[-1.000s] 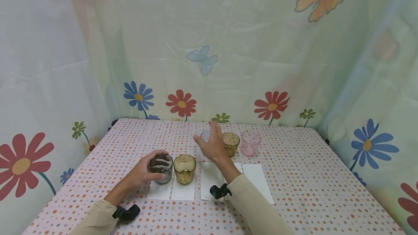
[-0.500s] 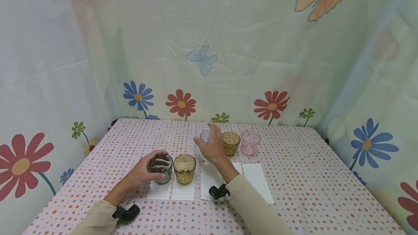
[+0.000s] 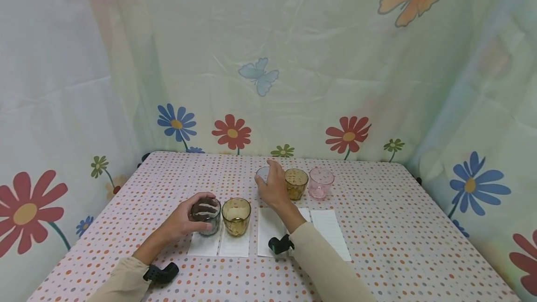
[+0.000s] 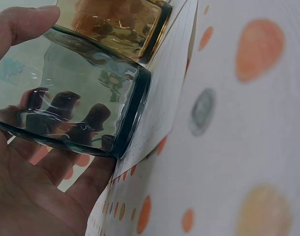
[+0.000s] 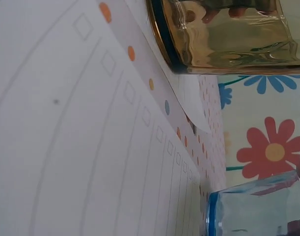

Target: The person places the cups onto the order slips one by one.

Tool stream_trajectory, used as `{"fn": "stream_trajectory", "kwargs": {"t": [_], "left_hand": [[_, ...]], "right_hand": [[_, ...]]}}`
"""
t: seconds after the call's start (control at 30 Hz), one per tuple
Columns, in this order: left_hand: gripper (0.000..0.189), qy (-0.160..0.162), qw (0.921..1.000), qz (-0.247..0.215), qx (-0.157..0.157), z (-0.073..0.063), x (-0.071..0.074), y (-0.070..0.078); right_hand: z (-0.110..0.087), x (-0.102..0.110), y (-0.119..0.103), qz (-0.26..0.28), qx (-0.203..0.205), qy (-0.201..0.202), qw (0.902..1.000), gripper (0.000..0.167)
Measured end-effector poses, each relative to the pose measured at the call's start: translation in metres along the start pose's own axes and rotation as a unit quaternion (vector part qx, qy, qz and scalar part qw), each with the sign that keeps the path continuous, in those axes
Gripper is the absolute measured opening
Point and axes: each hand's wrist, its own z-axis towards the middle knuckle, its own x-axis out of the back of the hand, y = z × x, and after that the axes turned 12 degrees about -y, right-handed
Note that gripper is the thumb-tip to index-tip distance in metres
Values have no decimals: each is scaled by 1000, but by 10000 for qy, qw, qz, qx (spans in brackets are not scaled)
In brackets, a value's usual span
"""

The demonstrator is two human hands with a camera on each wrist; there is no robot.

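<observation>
My left hand (image 3: 182, 218) grips a smoky grey-green glass tumbler (image 3: 213, 220), thumb on the near side and fingers round the far side. The tumbler stands upright on a white lined sheet (image 3: 203, 247), with an amber tumbler (image 3: 237, 220) close at its right. Farther back, my right hand (image 3: 274, 189) is round a pale blue tumbler (image 3: 262, 173), mostly hidden by the hand in the head view. In the right wrist view, fingertips show at the rim end of this blue tumbler (image 5: 253, 209).
Right of the right hand, a second amber tumbler (image 3: 296, 185) and a pink tumbler (image 3: 321, 183) stand in the back row. More lined sheets (image 3: 331, 232) lie along the front of the dotted tablecloth (image 3: 398, 227). Flowered curtains (image 3: 293, 73) enclose the back and sides.
My right thumb and fingers have closed in on the pale blue tumbler. The left hand keeps its hold on the grey-green tumbler in the same place.
</observation>
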Motion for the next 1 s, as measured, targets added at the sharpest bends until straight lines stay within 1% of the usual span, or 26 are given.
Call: {"fn": "stream_trajectory", "kwargs": {"t": [0.17,0.37,0.57,0.77,0.87,1.0], "left_hand": [[67,3,10000,-14,12,-1,1,1],[68,15,9999,-43,115,-1,0,1],[68,18,9999,-54,117,-1,0,1],[68,-27,10000,-40,30,0,-1,0],[67,-31,10000,-41,-60,0,0,0],[67,-14,9999,-43,-98,0,0,-1]], "right_hand": [[1,-2,1,188,-44,25,9998,66],[2,-6,2,159,-236,104,9995,69],[1,-7,1,234,-338,115,9991,72],[-2,-8,5,432,-821,-41,9957,85],[-1,-7,9,656,-852,-88,9942,88],[2,-7,13,1219,-734,-163,9897,88]]}}
